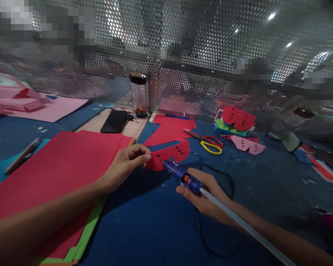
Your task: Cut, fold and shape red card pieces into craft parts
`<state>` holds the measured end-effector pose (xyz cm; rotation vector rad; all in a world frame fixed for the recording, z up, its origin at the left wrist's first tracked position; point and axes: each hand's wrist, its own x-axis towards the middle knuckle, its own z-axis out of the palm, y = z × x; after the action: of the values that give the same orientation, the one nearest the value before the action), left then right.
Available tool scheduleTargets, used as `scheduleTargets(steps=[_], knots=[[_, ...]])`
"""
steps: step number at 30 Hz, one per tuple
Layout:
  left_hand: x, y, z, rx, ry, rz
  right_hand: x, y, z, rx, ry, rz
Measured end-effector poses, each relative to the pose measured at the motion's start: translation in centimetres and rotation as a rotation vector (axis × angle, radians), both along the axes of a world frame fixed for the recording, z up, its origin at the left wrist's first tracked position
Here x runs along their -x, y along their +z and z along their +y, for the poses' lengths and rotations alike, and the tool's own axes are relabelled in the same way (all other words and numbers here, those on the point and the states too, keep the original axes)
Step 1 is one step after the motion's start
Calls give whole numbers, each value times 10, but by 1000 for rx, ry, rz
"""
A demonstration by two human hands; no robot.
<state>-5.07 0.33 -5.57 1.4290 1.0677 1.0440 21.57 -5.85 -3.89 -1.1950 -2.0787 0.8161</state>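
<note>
My left hand [127,162] pinches the left end of a red paper cut-out [172,154] marked with black dots, holding it just above the blue table. My right hand [208,195] grips a blue hot glue gun [181,176]. The gun's nozzle touches the lower edge of the cut-out. A long clear glue stick [238,221] juts from the back of the gun along my forearm. The gun's black cord [224,177] loops on the table behind my right hand.
A stack of red and green paper sheets [58,173] lies at left. Red and yellow scissors [211,143], more red sheets [169,129], finished cut-outs [238,122], a black phone [113,121] and a clear jar [138,95] sit farther back. A perforated metal screen [183,55] closes off the rear.
</note>
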Motion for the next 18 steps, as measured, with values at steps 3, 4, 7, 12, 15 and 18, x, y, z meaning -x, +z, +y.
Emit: scheduleTargets(steps=[3, 4, 7, 12, 15, 18], knots=[[0, 0, 0, 0, 0, -5, 0, -2, 1, -8, 5, -21], [0, 0, 0, 1, 0, -9, -1, -3, 1, -15, 8, -26], [0, 0, 1, 2, -1, -19, -1, -5, 1, -33, 19, -23], [0, -1, 0, 4, 7, -19, -1, -6, 1, -40, 33, -13], [-1, 0, 0, -6, 8, -28, -2, -7, 2, -45, 32, -18], [-1, 0, -1, -6, 8, -32, -2, -9, 2, -53, 32, -17]])
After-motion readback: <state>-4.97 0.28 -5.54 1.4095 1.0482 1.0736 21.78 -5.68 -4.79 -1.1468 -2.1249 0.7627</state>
